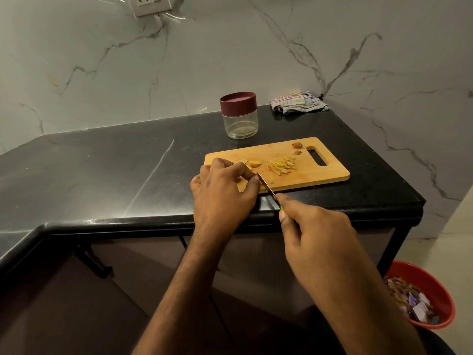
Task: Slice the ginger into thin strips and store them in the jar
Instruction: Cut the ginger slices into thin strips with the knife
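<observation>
My left hand (222, 190) is pinching a small, firm, slippery ginger slice (249, 168); my right hand (317, 239) is gripping the knife (267, 187).

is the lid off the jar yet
No, the maroon lid sits on top of the glass jar, which stands on the counter behind the cutting board.

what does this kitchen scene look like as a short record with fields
surface: black stone counter
board: rectangular wooden cutting board with a handle slot
left hand: left hand holds a ginger piece down on the board
right hand: right hand grips a green-handled knife, blade on the board
cut: pile of thin yellow ginger strips
uncut: ginger slices
container: clear glass jar, maroon lid on
behind: striped cloth
floor: red bin
</observation>
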